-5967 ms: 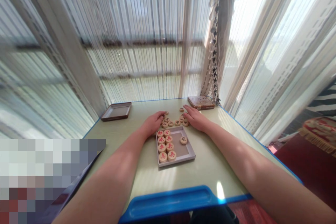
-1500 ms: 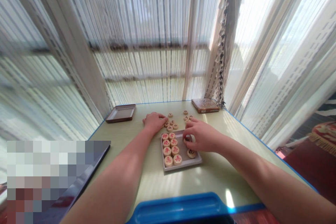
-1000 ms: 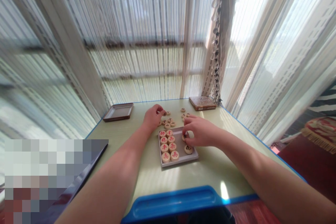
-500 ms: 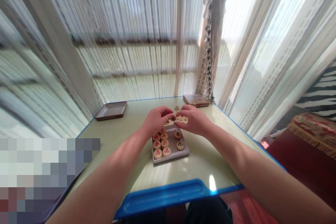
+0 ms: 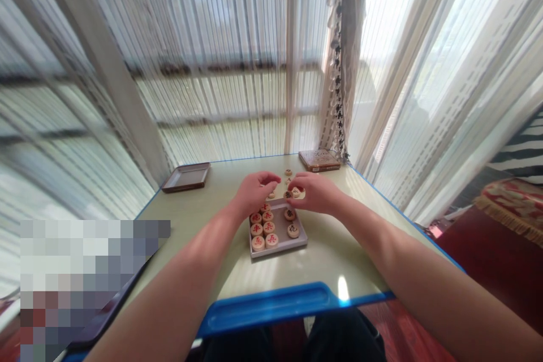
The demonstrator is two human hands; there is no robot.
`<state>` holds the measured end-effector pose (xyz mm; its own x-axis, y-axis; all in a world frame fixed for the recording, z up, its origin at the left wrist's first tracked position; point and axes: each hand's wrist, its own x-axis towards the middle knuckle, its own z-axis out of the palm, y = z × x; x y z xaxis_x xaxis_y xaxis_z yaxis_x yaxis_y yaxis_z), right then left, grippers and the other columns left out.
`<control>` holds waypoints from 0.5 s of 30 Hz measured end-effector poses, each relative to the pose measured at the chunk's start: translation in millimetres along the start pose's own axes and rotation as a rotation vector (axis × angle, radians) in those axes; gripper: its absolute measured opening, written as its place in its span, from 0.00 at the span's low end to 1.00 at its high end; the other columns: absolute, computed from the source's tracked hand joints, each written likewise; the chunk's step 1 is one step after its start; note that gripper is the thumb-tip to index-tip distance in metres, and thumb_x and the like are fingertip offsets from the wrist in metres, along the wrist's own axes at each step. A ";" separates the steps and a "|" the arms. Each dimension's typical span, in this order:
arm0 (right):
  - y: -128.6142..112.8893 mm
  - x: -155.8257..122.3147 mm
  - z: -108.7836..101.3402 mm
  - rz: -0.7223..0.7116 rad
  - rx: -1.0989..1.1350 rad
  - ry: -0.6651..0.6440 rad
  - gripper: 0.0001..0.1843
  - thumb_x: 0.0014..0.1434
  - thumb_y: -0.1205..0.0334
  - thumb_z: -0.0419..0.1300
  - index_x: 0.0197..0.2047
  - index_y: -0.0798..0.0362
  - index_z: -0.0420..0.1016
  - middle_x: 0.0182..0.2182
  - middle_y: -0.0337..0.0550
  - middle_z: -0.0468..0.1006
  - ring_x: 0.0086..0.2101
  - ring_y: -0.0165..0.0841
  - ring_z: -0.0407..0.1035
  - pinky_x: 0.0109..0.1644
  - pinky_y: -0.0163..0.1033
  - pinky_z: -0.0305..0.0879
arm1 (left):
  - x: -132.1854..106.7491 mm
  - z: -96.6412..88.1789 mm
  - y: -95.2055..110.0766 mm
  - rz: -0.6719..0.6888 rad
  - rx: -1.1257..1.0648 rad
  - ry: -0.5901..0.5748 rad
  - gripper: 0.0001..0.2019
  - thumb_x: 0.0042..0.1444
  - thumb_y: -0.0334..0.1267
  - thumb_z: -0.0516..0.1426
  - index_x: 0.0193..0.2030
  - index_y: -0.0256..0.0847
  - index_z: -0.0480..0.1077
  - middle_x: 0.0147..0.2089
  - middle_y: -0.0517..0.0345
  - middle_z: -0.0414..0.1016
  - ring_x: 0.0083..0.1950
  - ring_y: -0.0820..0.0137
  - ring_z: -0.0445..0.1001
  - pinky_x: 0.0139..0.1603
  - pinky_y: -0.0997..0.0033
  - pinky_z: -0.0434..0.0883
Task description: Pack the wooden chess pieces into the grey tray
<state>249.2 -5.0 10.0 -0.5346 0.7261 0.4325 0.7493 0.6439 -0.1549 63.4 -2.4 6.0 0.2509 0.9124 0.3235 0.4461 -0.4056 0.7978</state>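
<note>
My right hand [image 5: 314, 191] pinches a black-lettered Chinese chess piece [image 5: 288, 195] between thumb and fingers, just over the far right part of a shallow grey box tray [image 5: 278, 249]. Over the tray's far left corner is my left hand [image 5: 254, 191], thumb and fingers apart with nothing visible between them. Red-lettered pieces [image 5: 268, 228] fill two columns on the tray's left side, partly hidden by that hand. On the right side lie two black-lettered pieces [image 5: 293, 231]. Beyond the tray, several loose pieces [image 5: 289, 172] rest on the table, some behind my fingers.
A box lid [image 5: 186, 177] lies inside up at the table's far left. At the far right sits a flat printed box [image 5: 319, 160]. The pale table [image 5: 339, 263] has a blue edge with a groove [image 5: 271, 308] nearest me. Curtains [image 5: 229, 96] hang close behind it.
My hands have moved apart. The black-lettered piece, earlier between both hands' fingertips, is now in my right hand alone, slightly farther right and lower. The view has shifted slightly.
</note>
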 end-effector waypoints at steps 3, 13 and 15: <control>-1.0 -0.5 1.9 0.022 0.052 -0.102 0.13 0.46 0.52 0.60 0.34 0.50 0.73 0.32 0.39 0.71 0.30 0.29 0.65 0.30 0.33 0.56 | 0.8 -3.9 -5.5 0.048 0.191 -0.004 0.11 0.49 0.38 0.52 0.36 0.39 0.74 0.34 0.58 0.76 0.35 0.71 0.71 0.38 0.72 0.68; -8.3 -1.2 2.2 0.023 -0.007 -0.223 0.15 0.49 0.48 0.56 0.33 0.48 0.76 0.34 0.41 0.70 0.32 0.32 0.65 0.29 0.34 0.55 | -0.3 -1.8 -7.8 0.199 0.379 -0.083 0.11 0.49 0.35 0.51 0.34 0.42 0.74 0.36 0.59 0.75 0.39 0.71 0.71 0.42 0.73 0.67; -8.7 -1.2 3.2 0.017 -0.024 -0.218 0.15 0.49 0.48 0.56 0.34 0.48 0.76 0.33 0.41 0.71 0.32 0.32 0.65 0.29 0.34 0.55 | -0.9 -1.6 -5.2 0.235 0.398 -0.113 0.11 0.47 0.34 0.51 0.32 0.42 0.75 0.36 0.59 0.75 0.40 0.70 0.71 0.44 0.72 0.67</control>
<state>242.2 -10.7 8.0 -0.5916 0.7736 0.2273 0.7668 0.6269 -0.1380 59.4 -1.0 2.4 0.4665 0.7904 0.3971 0.6551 -0.6104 0.4453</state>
